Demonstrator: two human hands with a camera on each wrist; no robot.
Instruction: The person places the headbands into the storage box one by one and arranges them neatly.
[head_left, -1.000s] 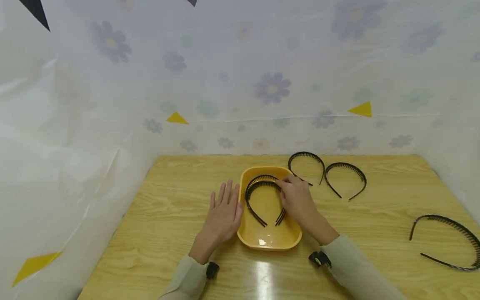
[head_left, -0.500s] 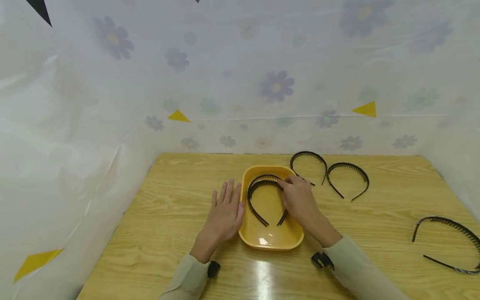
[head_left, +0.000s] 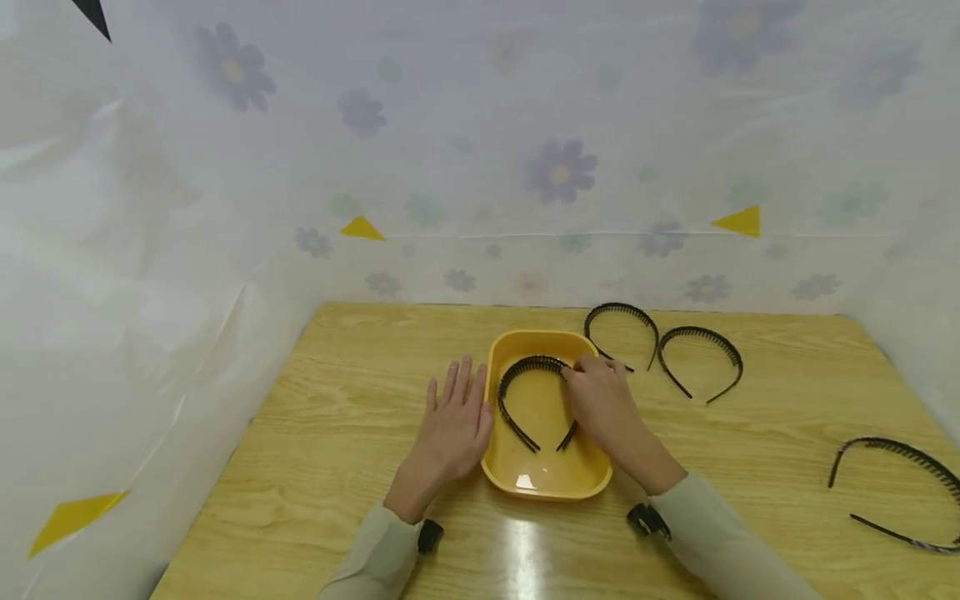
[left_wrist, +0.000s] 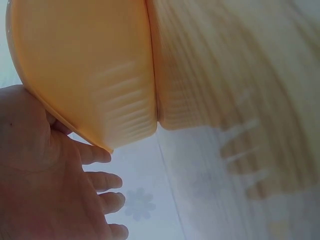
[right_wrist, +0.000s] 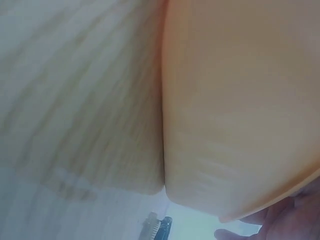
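Note:
In the head view, black toothed headbands (head_left: 508, 383) lie nested in a yellow plastic tray (head_left: 517, 479), their ends toward the near side. My right hand (head_left: 606, 408) reaches over the tray's right rim and pinches the right side of their arch; the fingertips are partly hidden. Flat against the tray's left wall rests my left hand (head_left: 448, 429), fingers extended. The left wrist view shows that hand (left_wrist: 50, 175) along the tray's outer side (left_wrist: 85, 75). Only a bit of the right hand (right_wrist: 295, 220) shows past the tray wall (right_wrist: 240, 110) in the right wrist view.
Two more headbands lie behind and right of the tray: one headband (head_left: 621, 307) near the back edge, another headband (head_left: 701, 332) beside it. A further headband (head_left: 903, 450) lies far right, cut by the frame. A white flowered sheet (head_left: 480, 167) surrounds the wooden table (head_left: 360, 383).
The rear headband in the tray has come down toward the front one, so their arches now overlap closely. My right hand stays at their right side; the left hand keeps its place.

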